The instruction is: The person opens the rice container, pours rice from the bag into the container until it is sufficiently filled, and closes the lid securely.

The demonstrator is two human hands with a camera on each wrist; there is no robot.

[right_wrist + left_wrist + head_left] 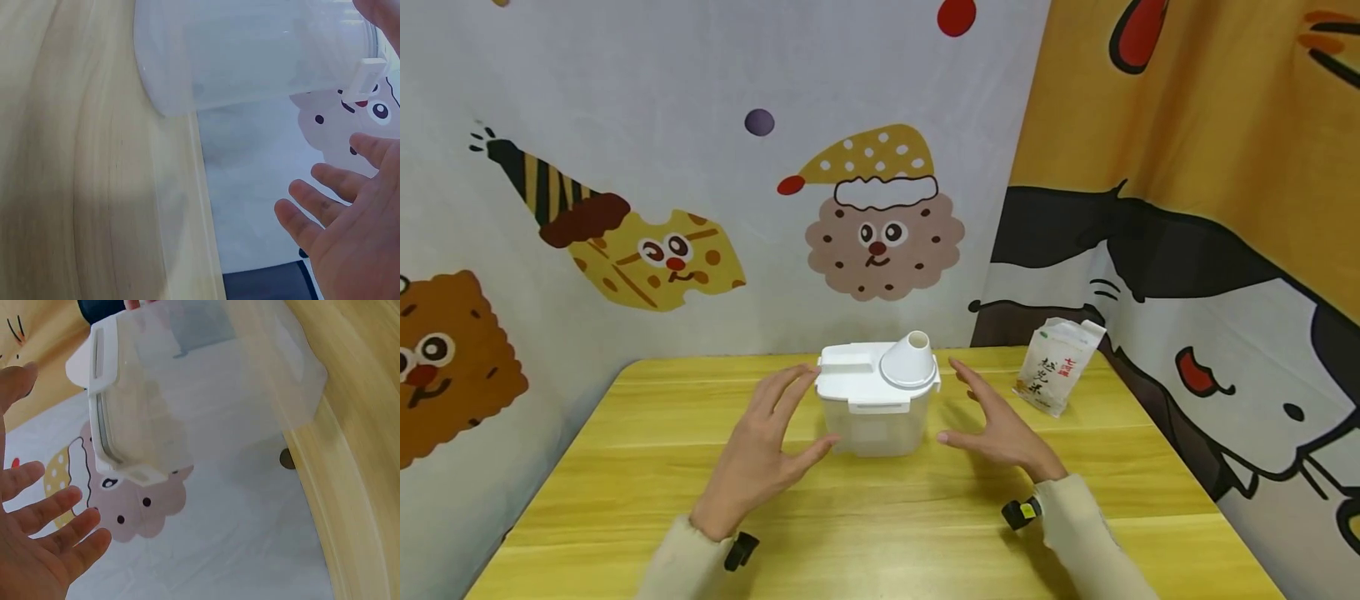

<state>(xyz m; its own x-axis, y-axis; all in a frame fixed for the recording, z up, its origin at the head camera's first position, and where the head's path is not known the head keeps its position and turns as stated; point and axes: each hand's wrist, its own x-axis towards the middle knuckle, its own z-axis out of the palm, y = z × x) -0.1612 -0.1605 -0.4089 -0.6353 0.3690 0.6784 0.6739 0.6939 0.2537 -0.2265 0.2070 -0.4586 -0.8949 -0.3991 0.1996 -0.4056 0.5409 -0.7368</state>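
A translucent plastic storage container (880, 429) with a white clip-on lid (850, 375) stands upright on the table. On the lid's right side sits a white cone-shaped spout (913, 358) with an opening at its top. My left hand (760, 446) is beside the container's left side, its fingers spread and apart from the wall in the left wrist view. To the right of the container my right hand (1000, 425) is held with its fingers extended, and a gap shows between it and the container. Neither hand holds anything.
A white paper-like bag (1060, 367) with printed characters stands, leaning, at the table's back right. The wooden table (865, 533) ends against a cartoon-printed curtain (700, 125) at the back. A yellow patterned cloth (1187, 150) hangs along the right.
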